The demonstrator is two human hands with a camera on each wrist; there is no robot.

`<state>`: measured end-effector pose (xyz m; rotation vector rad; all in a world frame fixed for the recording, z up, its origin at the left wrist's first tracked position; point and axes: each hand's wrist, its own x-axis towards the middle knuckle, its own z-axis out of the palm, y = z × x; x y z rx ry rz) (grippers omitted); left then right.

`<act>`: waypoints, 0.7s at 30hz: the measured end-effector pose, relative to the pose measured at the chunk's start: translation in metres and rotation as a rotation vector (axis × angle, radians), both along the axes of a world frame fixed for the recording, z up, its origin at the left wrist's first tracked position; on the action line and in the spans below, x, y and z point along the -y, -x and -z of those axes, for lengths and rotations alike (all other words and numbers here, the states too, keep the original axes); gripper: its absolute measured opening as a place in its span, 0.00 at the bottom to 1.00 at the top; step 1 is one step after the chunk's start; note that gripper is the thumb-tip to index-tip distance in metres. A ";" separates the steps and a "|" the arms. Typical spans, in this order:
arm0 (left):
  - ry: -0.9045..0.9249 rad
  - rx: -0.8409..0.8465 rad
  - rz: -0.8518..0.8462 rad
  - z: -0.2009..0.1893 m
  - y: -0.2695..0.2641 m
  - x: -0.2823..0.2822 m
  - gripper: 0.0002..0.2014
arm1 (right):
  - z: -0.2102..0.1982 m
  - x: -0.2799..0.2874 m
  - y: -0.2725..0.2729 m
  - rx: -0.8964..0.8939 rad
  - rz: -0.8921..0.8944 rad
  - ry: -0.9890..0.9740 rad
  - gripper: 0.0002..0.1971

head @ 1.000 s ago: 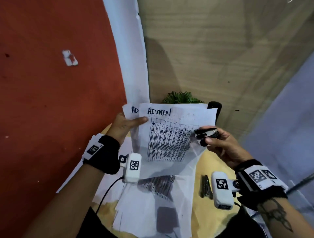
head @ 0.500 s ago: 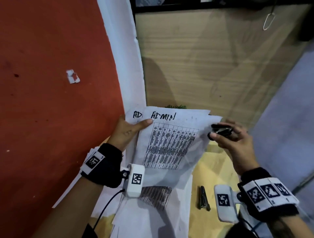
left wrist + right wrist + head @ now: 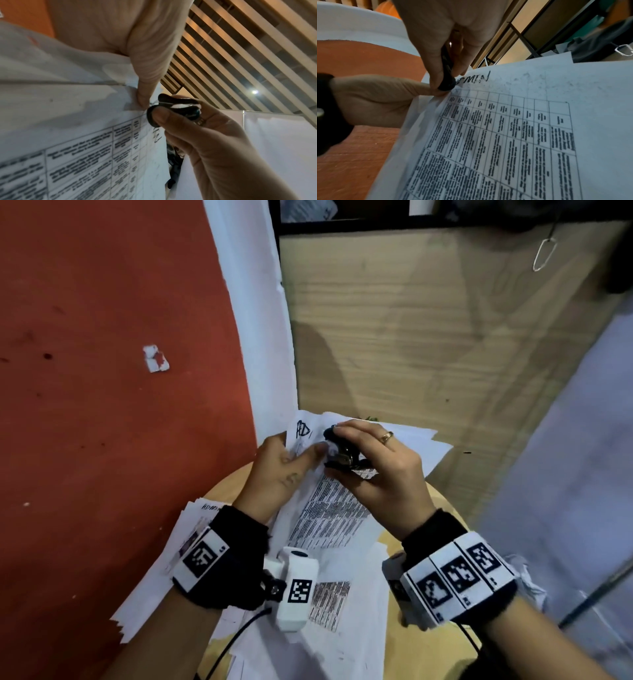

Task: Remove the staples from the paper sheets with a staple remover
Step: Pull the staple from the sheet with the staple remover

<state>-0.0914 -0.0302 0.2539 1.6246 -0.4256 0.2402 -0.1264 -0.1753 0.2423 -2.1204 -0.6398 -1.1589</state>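
Staple extraction in progress, none visibly finished: the white stapled paper sheets printed with a table (image 3: 329, 515) were pinched at their top-left corner by the left hand (image 3: 277, 474); there the right hand (image 3: 380, 474), fingers curled, squeezed the small black staple remover (image 3: 342, 455). More sheets lay beneath.
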 end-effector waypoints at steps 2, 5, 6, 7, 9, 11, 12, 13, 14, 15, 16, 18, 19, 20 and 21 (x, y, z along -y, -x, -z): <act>-0.006 -0.007 -0.026 -0.001 0.000 0.000 0.22 | -0.002 0.001 0.001 0.025 0.021 0.057 0.19; 0.013 -0.028 -0.009 -0.003 0.000 0.000 0.23 | -0.006 0.003 0.002 0.031 0.021 0.114 0.19; 0.008 -0.036 0.004 -0.005 0.002 0.001 0.23 | -0.007 0.004 0.003 0.031 0.019 0.124 0.19; 0.006 -0.035 0.019 -0.003 -0.001 0.001 0.23 | -0.008 0.004 0.003 0.033 0.020 0.132 0.18; 0.014 -0.035 0.028 -0.005 0.000 0.001 0.21 | -0.010 0.004 0.004 0.046 0.026 0.145 0.16; 0.012 -0.034 0.071 -0.005 0.000 0.001 0.19 | -0.011 0.004 0.006 0.054 0.026 0.150 0.16; 0.015 -0.036 0.082 -0.006 0.001 0.001 0.17 | -0.012 0.004 0.007 0.055 0.028 0.150 0.16; 0.026 -0.032 0.070 -0.006 0.001 0.001 0.17 | -0.013 0.004 0.007 0.057 0.033 0.151 0.16; 0.033 -0.030 0.062 -0.007 0.001 0.001 0.19 | -0.014 0.003 0.008 0.064 0.042 0.157 0.15; 0.042 -0.031 0.072 -0.007 0.001 0.001 0.21 | -0.014 0.002 0.008 0.075 0.057 0.167 0.15; 0.045 -0.039 0.089 -0.008 0.002 0.001 0.24 | -0.015 0.001 0.009 0.089 0.077 0.181 0.14; 0.063 -0.040 0.099 -0.010 0.003 0.002 0.19 | -0.016 0.000 0.009 0.114 0.119 0.204 0.14; 0.068 -0.044 0.089 -0.009 0.002 0.002 0.13 | -0.017 0.000 0.009 0.122 0.134 0.210 0.14; 0.066 -0.056 0.088 -0.010 0.004 0.002 0.13 | -0.016 0.000 0.009 0.128 0.144 0.214 0.14; 0.069 -0.052 0.071 -0.010 0.004 0.001 0.15 | -0.016 0.000 0.009 0.131 0.154 0.220 0.14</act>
